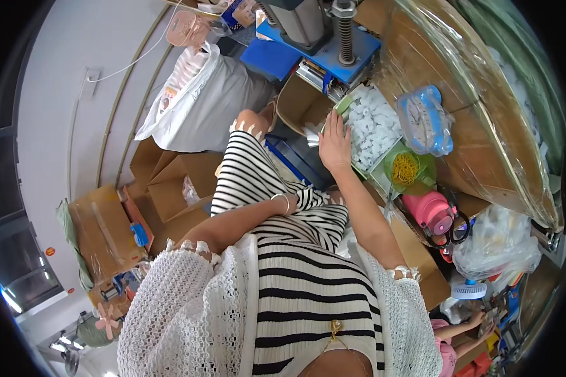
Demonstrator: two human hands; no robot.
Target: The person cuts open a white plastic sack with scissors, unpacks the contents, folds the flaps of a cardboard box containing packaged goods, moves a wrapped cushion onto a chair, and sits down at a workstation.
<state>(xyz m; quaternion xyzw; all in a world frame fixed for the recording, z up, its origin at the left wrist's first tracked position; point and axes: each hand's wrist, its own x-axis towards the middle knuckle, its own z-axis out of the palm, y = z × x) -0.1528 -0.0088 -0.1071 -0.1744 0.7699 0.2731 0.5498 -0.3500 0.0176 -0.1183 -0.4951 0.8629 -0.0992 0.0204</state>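
Observation:
My right hand (335, 146) lies flat with its fingers stretched out along the near edge of a light green tray (376, 180). The tray is heaped with small white plastic pieces (372, 122). A crumpled white bit (312, 136) shows beside the thumb side of that hand; I cannot tell whether they touch. My left hand (292, 203) rests in my lap, a bracelet at its wrist. Folds of the black-and-white striped clothing (251, 169) hide its fingers. Close to the tray sits a green bowl (425, 173) holding yellow rubber bands (405, 169).
A blue press base (352, 56) stands ahead, near an open cardboard box (302, 103). Wrapped blue-capped bottles (424, 119) and a pink bottle (429, 210) are at right. A white sack (223, 103) stands at left. Another person's hands (483, 323) show at lower right.

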